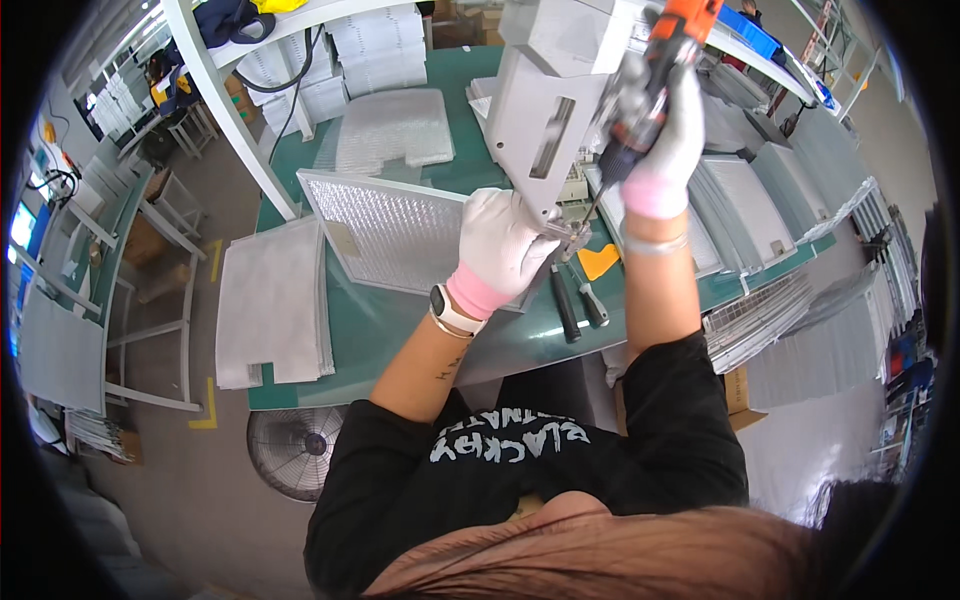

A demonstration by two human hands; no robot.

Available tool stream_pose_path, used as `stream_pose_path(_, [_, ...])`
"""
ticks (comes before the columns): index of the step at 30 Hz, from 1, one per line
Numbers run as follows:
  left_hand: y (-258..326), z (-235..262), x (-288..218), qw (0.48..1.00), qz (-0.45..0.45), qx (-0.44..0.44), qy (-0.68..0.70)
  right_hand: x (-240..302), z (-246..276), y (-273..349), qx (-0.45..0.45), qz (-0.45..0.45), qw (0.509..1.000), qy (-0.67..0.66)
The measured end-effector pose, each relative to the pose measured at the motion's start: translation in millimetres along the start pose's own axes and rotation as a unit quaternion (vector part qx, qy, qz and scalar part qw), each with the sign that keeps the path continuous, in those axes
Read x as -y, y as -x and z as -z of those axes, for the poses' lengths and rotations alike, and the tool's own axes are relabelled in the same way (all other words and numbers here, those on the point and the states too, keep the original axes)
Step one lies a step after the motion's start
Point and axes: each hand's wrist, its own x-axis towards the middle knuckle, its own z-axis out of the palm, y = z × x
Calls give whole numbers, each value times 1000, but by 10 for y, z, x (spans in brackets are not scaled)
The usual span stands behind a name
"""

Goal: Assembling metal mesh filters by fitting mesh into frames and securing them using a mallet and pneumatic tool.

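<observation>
My left hand (503, 243), in a white glove with a pink cuff, is closed with its fingertips at a small metal fitting (572, 236) below the nose of a grey machine (543, 130). What those fingers pinch, if anything, is hidden. My right hand (670, 150), gloved alike, grips an orange and black power drill (688, 20). The drill is partly blurred, and its thin bit (599, 203) points down toward the fitting. Behind my left hand, a framed mesh panel (385, 228) leans at a slant on the green table (430, 340).
A black-handled tool (565, 305), another hand tool (592, 302) and a yellow scraper-like piece (598, 262) lie near the fitting. Flat white sheets (270, 310) are stacked at left. Bubble wrap (395, 130) lies behind; more panels (745, 205) stand at right. A fan (300, 450) sits below.
</observation>
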Motion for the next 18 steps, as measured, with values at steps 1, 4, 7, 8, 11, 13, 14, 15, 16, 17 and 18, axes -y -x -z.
stream_pose_path(1, [-8,10,-44,1000,-1,4,3,102,108,-167,10,-15,999,-29])
stream_pose_path(4, [-50,28,-131,997,11,49,-52,427,-239,-424,-61,3,996,-65])
stream_pose_path(7, [-63,31,-324,992,38,52,-106,401,-61,-752,186,64,975,-104])
stream_pose_path(8, [-37,1,-355,992,35,52,-108,351,16,-849,354,83,903,-227])
stream_pose_path(11, [45,55,-435,990,24,-10,-141,531,-130,-575,155,168,944,239])
stream_pose_path(13, [108,337,-460,994,0,0,-113,467,-34,-437,143,162,955,204])
stream_pose_path(14, [160,524,-460,997,-24,9,-75,362,136,-401,114,243,901,341])
stream_pose_path(15, [218,767,-458,994,-33,-78,-75,279,228,-275,102,271,876,386])
stream_pose_path(16, [296,1002,-462,983,-43,-162,-68,236,346,-83,85,299,846,434])
stream_pose_path(17, [499,1131,-433,955,50,-291,22,214,564,109,133,316,807,480])
stream_pose_path(18, [399,1393,-324,942,-28,-313,122,140,773,335,180,330,763,526])
